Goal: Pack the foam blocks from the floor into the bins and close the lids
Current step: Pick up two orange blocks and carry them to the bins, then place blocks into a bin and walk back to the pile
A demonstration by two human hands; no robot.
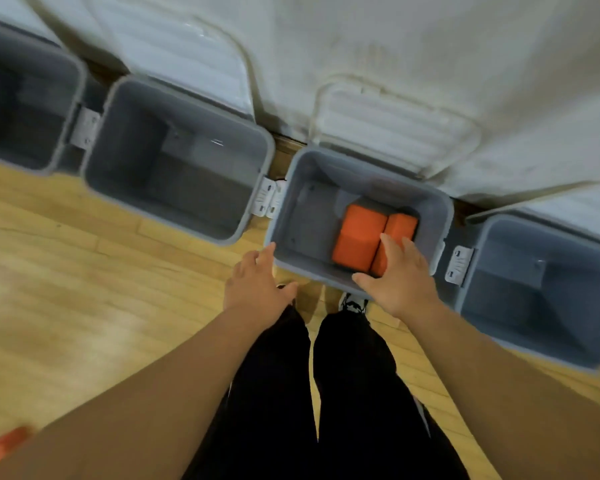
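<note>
One orange block (4,445) lies blurred on the wood floor (84,271) at lower left. Two foam blocks (359,237) sit side by side in the third bin (305,223) of four open ones, long sides running from near rim toward the wall. Left hand (253,285) hangs loose-fingered by its near left corner; right hand (399,278), fingers straight, reaches over the near rim.

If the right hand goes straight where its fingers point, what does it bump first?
Probably the narrower orange foam block in the grey bin. The right hand may hang well above it, since depth is unclear.
</note>
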